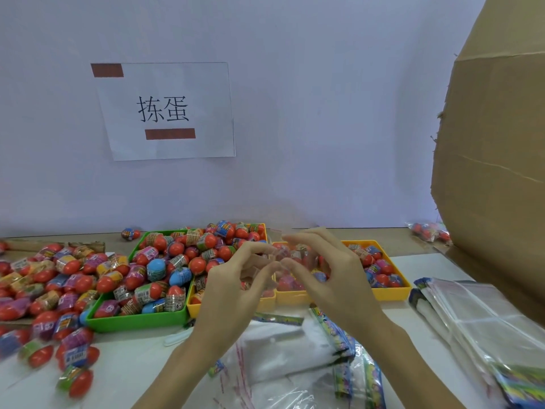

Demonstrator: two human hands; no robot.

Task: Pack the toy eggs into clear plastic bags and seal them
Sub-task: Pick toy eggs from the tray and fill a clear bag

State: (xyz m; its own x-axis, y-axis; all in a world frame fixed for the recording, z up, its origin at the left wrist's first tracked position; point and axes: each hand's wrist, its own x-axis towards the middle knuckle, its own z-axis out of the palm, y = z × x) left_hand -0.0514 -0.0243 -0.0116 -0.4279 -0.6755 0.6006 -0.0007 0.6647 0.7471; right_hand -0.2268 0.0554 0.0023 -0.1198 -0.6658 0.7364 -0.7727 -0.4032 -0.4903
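- Left hand (233, 278) and right hand (327, 270) each pinch a clear plastic bag (283, 253) between thumb and forefinger.
- Bag spans both pinches, above the yellow trays (392, 293) of toy eggs (380, 264).

head-worn view, facing forward, close above table (141, 364)

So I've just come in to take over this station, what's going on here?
A person is packing toy eggs. Both hands, left hand and right hand, are raised over the yellow trays and pinch a small clear bag between their fingertips. A green tray is heaped with eggs, and more lie loose on the table. A stack of empty bags waits to the right.
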